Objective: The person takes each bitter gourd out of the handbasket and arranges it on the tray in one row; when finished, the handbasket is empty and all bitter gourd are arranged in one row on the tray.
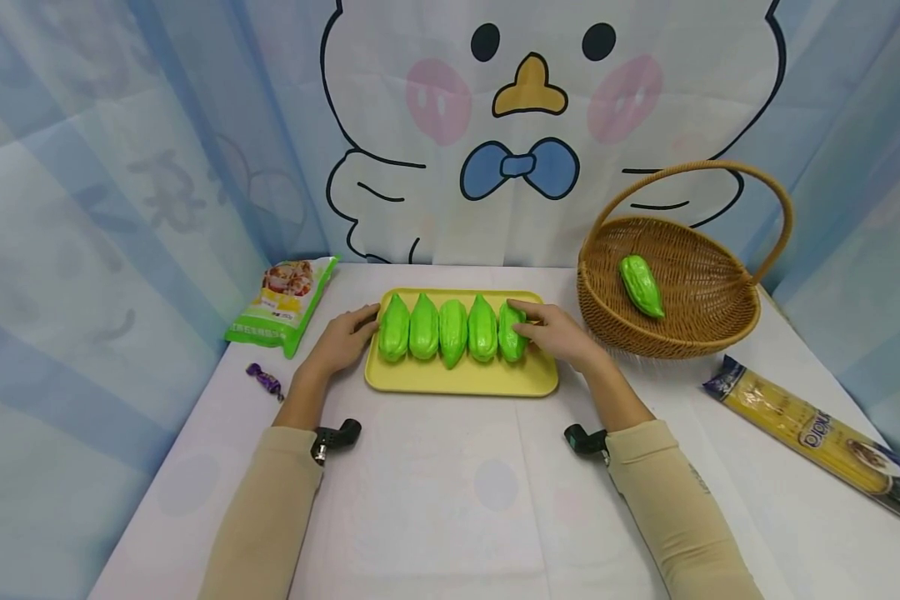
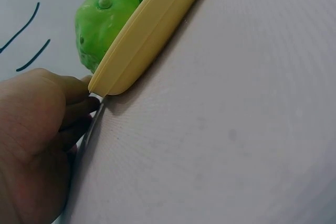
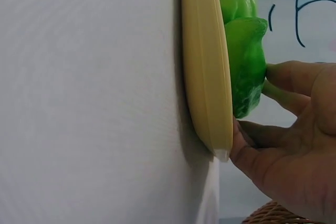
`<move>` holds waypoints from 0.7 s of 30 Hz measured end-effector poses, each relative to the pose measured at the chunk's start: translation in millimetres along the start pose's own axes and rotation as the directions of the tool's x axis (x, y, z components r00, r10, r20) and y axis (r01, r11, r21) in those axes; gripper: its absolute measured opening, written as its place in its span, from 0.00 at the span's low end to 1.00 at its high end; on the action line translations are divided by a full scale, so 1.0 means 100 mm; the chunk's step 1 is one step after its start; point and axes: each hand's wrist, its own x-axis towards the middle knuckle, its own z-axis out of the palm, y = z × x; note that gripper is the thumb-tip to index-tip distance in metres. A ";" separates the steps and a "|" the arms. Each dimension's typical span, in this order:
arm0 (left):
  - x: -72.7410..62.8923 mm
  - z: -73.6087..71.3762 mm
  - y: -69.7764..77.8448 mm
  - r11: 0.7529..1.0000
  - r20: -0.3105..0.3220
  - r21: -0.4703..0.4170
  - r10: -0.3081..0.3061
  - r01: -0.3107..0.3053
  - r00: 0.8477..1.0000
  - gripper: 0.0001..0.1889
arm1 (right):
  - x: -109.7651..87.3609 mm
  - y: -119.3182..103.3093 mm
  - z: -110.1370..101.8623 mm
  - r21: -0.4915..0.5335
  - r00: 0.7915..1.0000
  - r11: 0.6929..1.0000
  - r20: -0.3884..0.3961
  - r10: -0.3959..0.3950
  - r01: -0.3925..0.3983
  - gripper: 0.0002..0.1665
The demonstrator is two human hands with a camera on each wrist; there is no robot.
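Several glossy green ridged model vegetables, like bitter melons, lie side by side on a yellow tray. At the row's right end, my right hand holds the last green vegetable with thumb and forefinger; the right wrist view shows its other fingers beside the tray rim. My left hand rests its fingertips at the tray's left rim, close to the leftmost green vegetable. Seen from the left wrist, those fingers are lightly bent against the tray corner and grip nothing.
A wicker basket with a tall handle stands at the back right, one green vegetable inside it. Before it lies a long yellow noodle packet. To the left are a green-and-white food bag and a purple wrapped candy.
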 end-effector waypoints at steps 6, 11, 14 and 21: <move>0.01 0.00 -0.01 1.000 0.002 0.001 0.007 -0.007 1.000 0.27 | 0.00 0.00 0.00 0.016 1.000 1.000 0.005 0.007 -0.007 0.31; 0.01 0.00 -0.01 1.000 0.002 -0.003 0.011 -0.011 1.000 0.27 | 0.00 0.00 0.00 0.015 1.000 1.000 0.006 0.019 -0.019 0.31; 0.01 0.00 -0.01 1.000 0.000 -0.008 0.013 -0.013 1.000 0.27 | 0.01 0.01 0.01 0.009 1.000 1.000 0.004 0.022 -0.022 0.31; 0.02 0.00 -0.03 1.000 0.005 -0.005 0.007 -0.007 1.000 0.27 | 0.01 0.01 0.01 0.016 1.000 1.000 0.006 0.020 -0.020 0.30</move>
